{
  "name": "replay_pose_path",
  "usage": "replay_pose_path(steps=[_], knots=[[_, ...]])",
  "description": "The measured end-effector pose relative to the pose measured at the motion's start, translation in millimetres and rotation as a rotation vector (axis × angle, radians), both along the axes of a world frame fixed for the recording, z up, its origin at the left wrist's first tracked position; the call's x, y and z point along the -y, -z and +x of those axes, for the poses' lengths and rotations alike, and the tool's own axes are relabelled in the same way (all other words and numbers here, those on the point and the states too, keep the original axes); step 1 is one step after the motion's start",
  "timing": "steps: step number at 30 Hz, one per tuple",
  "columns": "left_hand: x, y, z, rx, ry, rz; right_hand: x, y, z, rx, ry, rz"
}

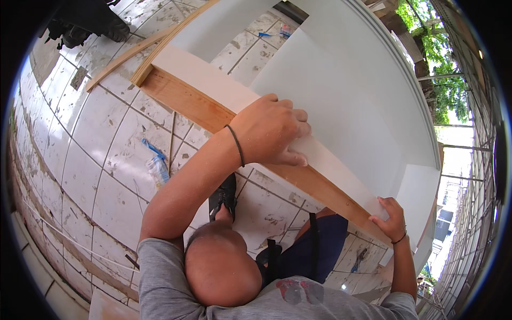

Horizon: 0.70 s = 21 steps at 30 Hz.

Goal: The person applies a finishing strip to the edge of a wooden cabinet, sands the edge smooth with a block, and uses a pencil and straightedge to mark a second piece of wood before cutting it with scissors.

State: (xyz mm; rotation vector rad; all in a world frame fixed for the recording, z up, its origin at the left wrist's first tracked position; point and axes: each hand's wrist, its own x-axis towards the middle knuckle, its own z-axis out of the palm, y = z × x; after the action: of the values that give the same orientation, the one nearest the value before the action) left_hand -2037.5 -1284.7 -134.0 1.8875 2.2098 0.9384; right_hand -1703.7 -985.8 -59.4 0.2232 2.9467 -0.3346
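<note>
A long wooden board (pixel 186 101) with a white upper face runs slantwise in front of me, along the near side of a large white panelled piece (pixel 330 80). My left hand (pixel 277 128) is curled over the board near its middle, with the thumb at the near edge and the fingers over the white face. Farther right along the same board, my right hand (pixel 390 220) grips the edge, its fingers lying on the white face. Parts of both hands' undersides are hidden.
A loose wooden strip (pixel 125 57) lies against the frame at the upper left, near dark footwear (pixel 112 26). On the stained tile floor (pixel 120 144) rest a blue-handled item (pixel 156 154) and a small dark hand tool (pixel 359 260). My bent knee (pixel 221 266) is below the board.
</note>
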Motion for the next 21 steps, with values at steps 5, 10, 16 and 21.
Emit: replay_pose_path(steps=[5,10,16,21], knots=[[8.8,5.8,-5.2,0.000,0.014,0.070,1.3,-4.3,-6.7,0.011,-0.072,0.028],[2.3,6.4,-2.2,0.006,-0.016,0.003,-7.8,3.1,1.2,0.017,-0.105,-0.036],[20.8,-0.9,-11.2,0.034,-0.056,-0.060,-6.3,5.7,1.3,0.087,0.034,-0.043],[54.4,-2.6,-45.9,-0.081,-0.161,-0.054,-11.1,6.5,5.1,0.057,0.051,-0.043]])
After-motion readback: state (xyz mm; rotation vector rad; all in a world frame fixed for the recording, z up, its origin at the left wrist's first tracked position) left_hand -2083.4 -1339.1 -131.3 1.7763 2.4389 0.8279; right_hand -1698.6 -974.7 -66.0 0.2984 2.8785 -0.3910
